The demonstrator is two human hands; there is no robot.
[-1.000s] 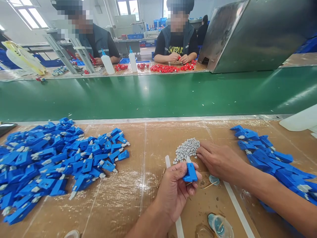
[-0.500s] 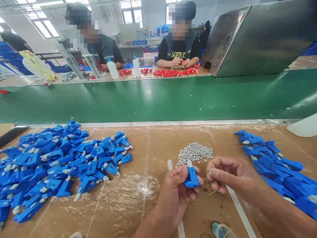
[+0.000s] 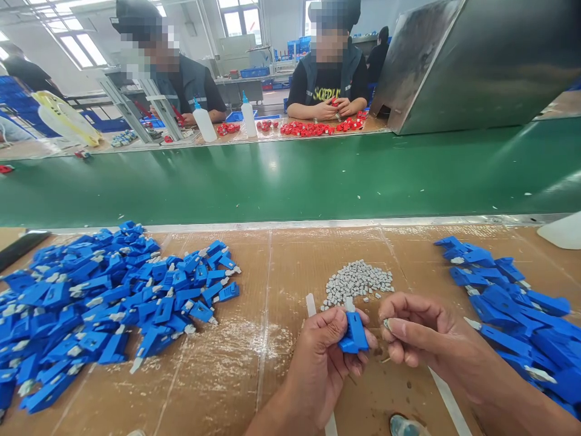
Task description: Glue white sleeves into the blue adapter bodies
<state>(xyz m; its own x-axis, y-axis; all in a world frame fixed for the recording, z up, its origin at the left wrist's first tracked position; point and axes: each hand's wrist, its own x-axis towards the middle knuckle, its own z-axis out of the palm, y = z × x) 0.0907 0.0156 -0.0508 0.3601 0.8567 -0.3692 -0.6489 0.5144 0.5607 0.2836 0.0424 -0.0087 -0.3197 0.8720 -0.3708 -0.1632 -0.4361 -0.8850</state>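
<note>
My left hand (image 3: 324,351) grips a blue plastic part (image 3: 355,334) with a pale tab sticking up from its top end. Just to the right, my right hand (image 3: 422,336) pinches a small grey piece (image 3: 387,324) between thumb and forefinger, apart from the blue part. Behind both hands lies a heap of small grey pieces (image 3: 356,280) on the brown tabletop. A large pile of similar blue parts (image 3: 104,290) covers the left side, and another blue pile (image 3: 512,309) lies to the right, beside my right forearm.
Across the far side of the table runs a green belt (image 3: 272,181). Beyond it two people work at red parts (image 3: 308,128), near white bottles (image 3: 249,118) and a metal housing (image 3: 454,72). A small cup (image 3: 406,426) stands at the near edge.
The view has shifted slightly. Both hands sit a little lower in the picture, with the blue part tilted somewhat differently. Each hand keeps its hold.
</note>
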